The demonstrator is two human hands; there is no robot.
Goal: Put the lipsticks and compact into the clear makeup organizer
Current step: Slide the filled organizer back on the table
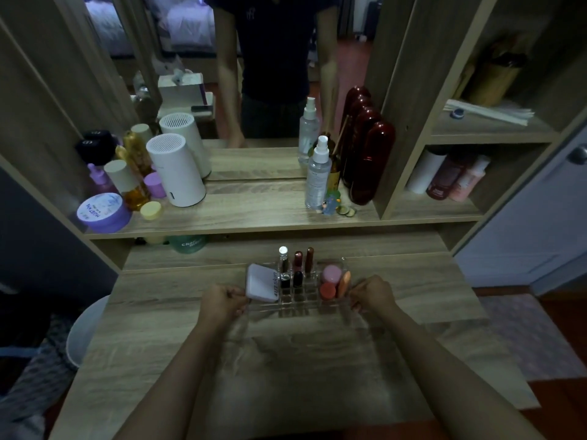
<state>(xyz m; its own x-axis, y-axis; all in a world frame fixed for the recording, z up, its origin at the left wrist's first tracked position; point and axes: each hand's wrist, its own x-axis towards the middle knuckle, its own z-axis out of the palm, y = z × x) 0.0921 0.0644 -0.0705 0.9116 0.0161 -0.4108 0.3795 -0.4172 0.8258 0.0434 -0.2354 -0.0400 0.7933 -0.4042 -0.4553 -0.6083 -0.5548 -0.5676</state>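
Observation:
The clear makeup organizer (pixel 297 308) sits mid-table on the wooden vanity. A pale lilac square compact (pixel 263 282) leans in its left section. Several lipsticks stand in the middle slots: a silver-capped one (pixel 283 259), a dark red one (pixel 298 260), a brown one (pixel 309 257). Pink and orange round items (pixel 331 281) fill the right section. My left hand (pixel 222 301) is closed on the organizer's left end, my right hand (pixel 373 293) on its right end.
The shelf above holds a white cylinder device (pixel 176 169), a purple jar (pixel 103 212), amber bottles, a spray bottle (pixel 317 176) and a dark red case (pixel 370 160). A mirror stands behind. A white bin (pixel 82 331) sits left of the table.

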